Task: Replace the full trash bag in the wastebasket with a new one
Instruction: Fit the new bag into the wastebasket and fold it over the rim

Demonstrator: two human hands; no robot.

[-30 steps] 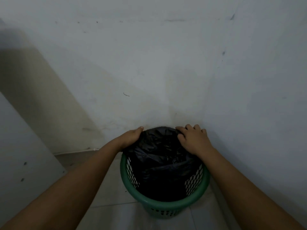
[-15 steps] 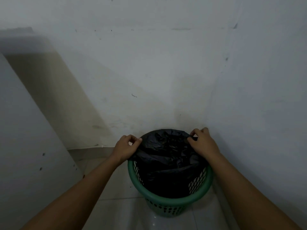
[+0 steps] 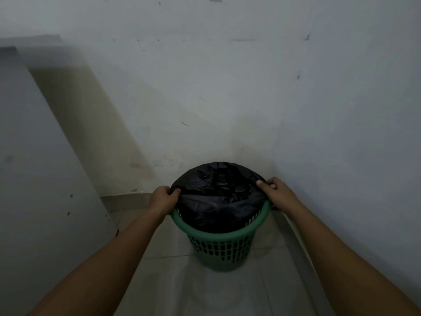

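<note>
A green plastic wastebasket (image 3: 218, 247) with a perforated wall stands on the tiled floor in a corner. A black trash bag (image 3: 218, 197) sits in it, its mouth spread wide above the rim. My left hand (image 3: 163, 199) grips the bag's edge at the basket's left side. My right hand (image 3: 276, 193) pinches the bag's edge at the right side, just over the rim. The bag's far edge lies over the back of the rim; the near rim is bare green.
White walls (image 3: 227, 99) meet right behind the basket, with the right wall close beside my right forearm. A pale flat panel (image 3: 34, 179) stands at the left. Light floor tiles (image 3: 205, 288) stretch toward me in front of the basket.
Both hands slid from the back of the bag's mouth outward and down to the left and right sides, stretching the opening wider. The view pulled back and tilted up a little.
</note>
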